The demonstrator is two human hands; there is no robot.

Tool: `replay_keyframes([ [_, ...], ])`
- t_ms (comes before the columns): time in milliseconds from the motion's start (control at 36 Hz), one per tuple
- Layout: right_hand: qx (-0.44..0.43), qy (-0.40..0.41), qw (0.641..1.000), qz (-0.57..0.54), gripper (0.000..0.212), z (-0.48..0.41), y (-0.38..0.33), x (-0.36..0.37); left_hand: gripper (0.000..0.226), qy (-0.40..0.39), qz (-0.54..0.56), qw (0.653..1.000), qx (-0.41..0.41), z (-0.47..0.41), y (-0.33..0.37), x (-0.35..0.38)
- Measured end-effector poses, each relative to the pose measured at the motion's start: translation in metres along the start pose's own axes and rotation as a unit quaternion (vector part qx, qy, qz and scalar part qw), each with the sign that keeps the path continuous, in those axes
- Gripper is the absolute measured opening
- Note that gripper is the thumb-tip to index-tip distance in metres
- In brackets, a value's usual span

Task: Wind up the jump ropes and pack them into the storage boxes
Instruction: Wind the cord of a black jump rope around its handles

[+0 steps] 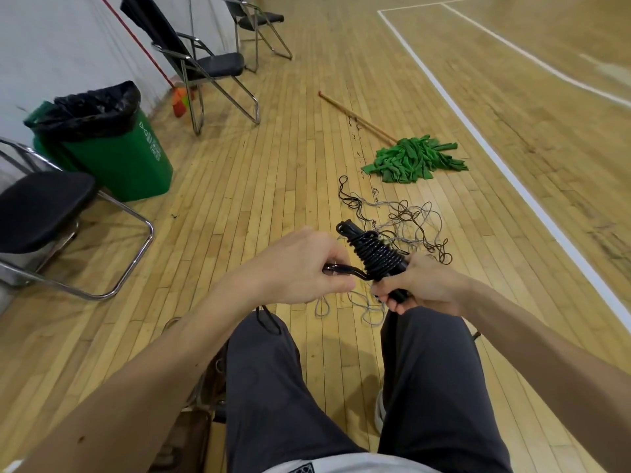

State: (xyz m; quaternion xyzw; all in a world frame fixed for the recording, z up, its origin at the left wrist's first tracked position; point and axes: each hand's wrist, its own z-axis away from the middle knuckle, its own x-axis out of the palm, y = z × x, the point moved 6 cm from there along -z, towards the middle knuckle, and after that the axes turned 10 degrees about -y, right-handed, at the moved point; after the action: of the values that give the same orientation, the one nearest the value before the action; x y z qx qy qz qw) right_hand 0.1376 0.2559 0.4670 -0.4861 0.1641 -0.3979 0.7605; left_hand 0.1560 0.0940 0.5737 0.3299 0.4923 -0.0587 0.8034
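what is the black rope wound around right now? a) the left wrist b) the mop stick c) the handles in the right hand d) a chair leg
c: the black rope sits in tight coils round the handles that the right hand grips, while the left hand holds its free end.

head cam | wide-angle | faces forward-down | close above left hand (pixel 300 268), right hand (pixel 423 285) | floor (pixel 273 186) beyond
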Motion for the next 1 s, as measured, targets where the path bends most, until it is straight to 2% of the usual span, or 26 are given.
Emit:
replay_keyframes([
  [83, -0.005, 0.003, 1.000, -0.003, 0.012, -0.001, 0.001, 0.003, 0.019, 0.014, -0.118, 0.993, 0.008, -0.001, 0.009, -0.006],
  [167, 0.000, -0.002, 1.000, -0.011, 0.010, -0.002, 0.005, 0.010, 0.024, 0.035, -0.235, 0.970, 0.042, 0.000, 0.023, -0.011],
  [306, 0.028, -0.012, 1.000, -0.001, 0.010, -0.007, 0.009, 0.023, 0.031, 0.028, -0.318, 0.944, 0.083, -0.006, 0.039, -0.011],
  [444, 0.046, -0.039, 0.997, 0.041, 0.005, -0.010, 0.009, 0.040, 0.038, 0.044, -0.347, 0.930, 0.117, -0.013, 0.050, -0.012],
  [556, 0.051, -0.066, 0.991, 0.103, 0.005, -0.007, 0.010, 0.056, 0.042, 0.040, -0.339, 0.933, 0.114, -0.021, 0.044, -0.016],
  [694, 0.055, -0.086, 0.985, 0.142, 0.007, 0.000, 0.010, 0.066, 0.051, 0.022, -0.301, 0.950, 0.073, -0.031, 0.029, -0.020],
  [861, 0.051, -0.103, 0.976, 0.187, 0.011, 0.007, 0.011, 0.072, 0.056, 0.006, -0.157, 0.987, 0.033, -0.040, 0.002, -0.019],
  [1000, 0.039, -0.106, 0.970, 0.213, 0.009, 0.011, 0.009, 0.071, 0.048, -0.029, -0.006, 0.999, 0.016, -0.044, -0.022, -0.007],
])
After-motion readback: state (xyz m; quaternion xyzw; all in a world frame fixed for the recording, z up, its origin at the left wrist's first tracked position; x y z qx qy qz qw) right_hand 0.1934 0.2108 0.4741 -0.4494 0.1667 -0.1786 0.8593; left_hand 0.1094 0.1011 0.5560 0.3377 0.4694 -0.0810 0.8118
